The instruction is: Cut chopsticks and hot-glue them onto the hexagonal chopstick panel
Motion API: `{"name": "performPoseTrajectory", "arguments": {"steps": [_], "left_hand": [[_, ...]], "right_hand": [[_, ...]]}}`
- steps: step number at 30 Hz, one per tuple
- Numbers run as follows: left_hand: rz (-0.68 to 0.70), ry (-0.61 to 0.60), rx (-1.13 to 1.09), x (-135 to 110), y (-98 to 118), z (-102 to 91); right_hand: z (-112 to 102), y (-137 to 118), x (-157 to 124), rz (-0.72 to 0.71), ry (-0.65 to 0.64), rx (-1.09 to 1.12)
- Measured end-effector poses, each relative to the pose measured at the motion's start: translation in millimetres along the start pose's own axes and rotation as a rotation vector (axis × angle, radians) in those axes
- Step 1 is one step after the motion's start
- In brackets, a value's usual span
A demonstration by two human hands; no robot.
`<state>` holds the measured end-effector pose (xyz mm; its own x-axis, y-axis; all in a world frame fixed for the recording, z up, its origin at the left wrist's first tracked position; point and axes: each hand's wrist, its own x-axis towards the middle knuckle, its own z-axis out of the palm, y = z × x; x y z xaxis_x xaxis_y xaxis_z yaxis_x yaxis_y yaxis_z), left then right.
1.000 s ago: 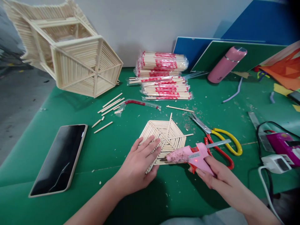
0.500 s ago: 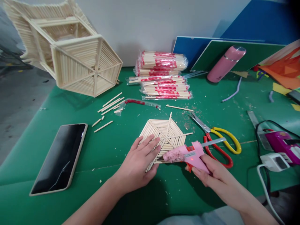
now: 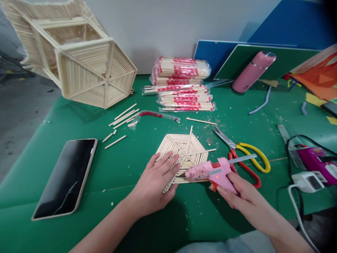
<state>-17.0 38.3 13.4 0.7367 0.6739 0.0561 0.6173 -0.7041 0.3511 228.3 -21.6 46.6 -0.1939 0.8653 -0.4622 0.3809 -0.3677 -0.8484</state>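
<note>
A flat hexagonal panel of pale wooden sticks [image 3: 198,159] lies on the green table, with two sticks jutting past its far and right edges. My left hand [image 3: 155,182] rests on the panel's left part, fingers stretched out and flat, covering that side. In my right hand [image 3: 243,196] is a pink hot glue gun [image 3: 222,173], its red light lit and a clear glue stick [image 3: 243,158] protruding from the back. The gun's nozzle is over the panel's near edge; I cannot tell whether it touches. Red-and-yellow-handled pliers [image 3: 231,144] lie just beyond the gun.
A large stick-built structure [image 3: 86,70] stands at the back left. Packaged chopsticks [image 3: 184,84] are piled by the wall, near a pink bottle [image 3: 254,72]. Loose sticks [image 3: 123,117] and a phone [image 3: 65,177] lie left. A white charger [image 3: 308,182] with cables sits right.
The glue gun in my right hand has shifted slightly to the right along the panel's near edge, baring more of the edge stick. My left hand stays in place on the panel.
</note>
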Motion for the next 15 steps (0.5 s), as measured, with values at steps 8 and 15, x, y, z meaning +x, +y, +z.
{"name": "performPoseTrajectory", "arguments": {"steps": [8,15], "left_hand": [[0.007,0.006,0.029,0,-1,3.0],[0.005,0.005,0.033,-1,-1,2.8]], "right_hand": [[-4,-2,-4,0.018,0.016,-0.017],[-12,2,-9,0.011,0.013,-0.072]]}}
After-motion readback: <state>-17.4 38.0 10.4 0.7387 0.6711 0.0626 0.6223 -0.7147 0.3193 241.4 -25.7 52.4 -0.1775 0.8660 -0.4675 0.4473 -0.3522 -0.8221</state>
